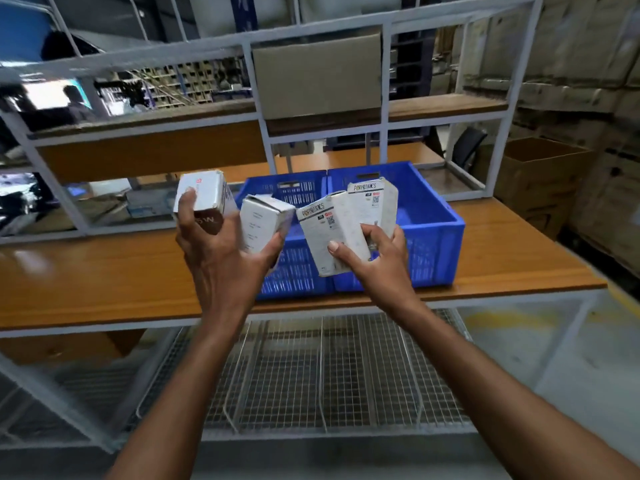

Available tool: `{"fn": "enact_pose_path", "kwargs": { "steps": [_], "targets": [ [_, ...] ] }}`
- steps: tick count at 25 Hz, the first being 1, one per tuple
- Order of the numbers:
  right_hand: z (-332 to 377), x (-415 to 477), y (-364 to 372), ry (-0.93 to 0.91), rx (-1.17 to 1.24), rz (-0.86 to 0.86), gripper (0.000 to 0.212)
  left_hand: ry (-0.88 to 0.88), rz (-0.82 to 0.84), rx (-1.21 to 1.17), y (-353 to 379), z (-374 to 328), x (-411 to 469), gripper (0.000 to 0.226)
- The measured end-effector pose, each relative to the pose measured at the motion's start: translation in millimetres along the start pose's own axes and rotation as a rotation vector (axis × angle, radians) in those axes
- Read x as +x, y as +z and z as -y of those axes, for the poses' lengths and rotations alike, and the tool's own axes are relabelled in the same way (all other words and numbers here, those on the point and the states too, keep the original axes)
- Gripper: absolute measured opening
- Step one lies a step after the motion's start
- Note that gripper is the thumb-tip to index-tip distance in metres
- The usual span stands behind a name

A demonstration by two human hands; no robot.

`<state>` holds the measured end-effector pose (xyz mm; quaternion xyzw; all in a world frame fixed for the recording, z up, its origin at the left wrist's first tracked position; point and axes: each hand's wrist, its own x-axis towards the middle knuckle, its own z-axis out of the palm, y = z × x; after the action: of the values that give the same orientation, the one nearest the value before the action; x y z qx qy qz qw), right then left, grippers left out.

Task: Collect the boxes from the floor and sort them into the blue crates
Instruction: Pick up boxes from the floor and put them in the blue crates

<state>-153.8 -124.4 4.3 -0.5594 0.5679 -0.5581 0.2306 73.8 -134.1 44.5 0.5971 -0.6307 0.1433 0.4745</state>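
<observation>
white boxes (202,199) x2 gripped in left hand (221,251) | Portronics boxes (332,233) x2 pinched in right hand (375,261) | blue crates (434,244) on desk (104,271) right behind

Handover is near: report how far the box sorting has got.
Done: four boxes are collected off the floor. In hand: left hand grips two white boxes, right hand two Portronics boxes, held near the blue crates. Left: dropping them in; no box shows inside the crates yet.

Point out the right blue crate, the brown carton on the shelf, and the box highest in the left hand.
right blue crate (429,251): head view, front wall.
brown carton (318,74): head view, front face.
highest box (207,190): head view, white face.
</observation>
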Motion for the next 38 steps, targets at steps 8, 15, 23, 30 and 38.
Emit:
{"fn": "enact_pose_path", "kwargs": {
  "steps": [8, 15, 23, 30, 38],
  "targets": [
    [-4.6, 105.4, 113.7, 0.04, -0.189, -0.187, 0.064, 0.025, 0.092, -0.074, 108.7, 88.8, 110.9, 0.063],
    [5.3, 156.5, 187.7, 0.212, -0.48, -0.34, 0.066, 0.005, 0.281, -0.048, 186.6, 122.5, 170.8, 0.057],
    [-8.2, 184.7, 235.1, 0.248, -0.736, -0.281, 0.064, 0.002, 0.572, 0.163, 230.8, 159.3, 189.9, 0.078],
    [-19.6, 195.9, 244.5, 0.292, -0.845, -0.076, 0.066, 0.005, 0.679, 0.302, 256.0, 175.0, 184.3, 0.104],
    [-23.6, 198.5, 242.5, 0.367, -0.859, 0.079, 0.082, -0.022, 0.866, 0.307, 264.9, 178.0, 179.0, 0.108]
  ]
}}
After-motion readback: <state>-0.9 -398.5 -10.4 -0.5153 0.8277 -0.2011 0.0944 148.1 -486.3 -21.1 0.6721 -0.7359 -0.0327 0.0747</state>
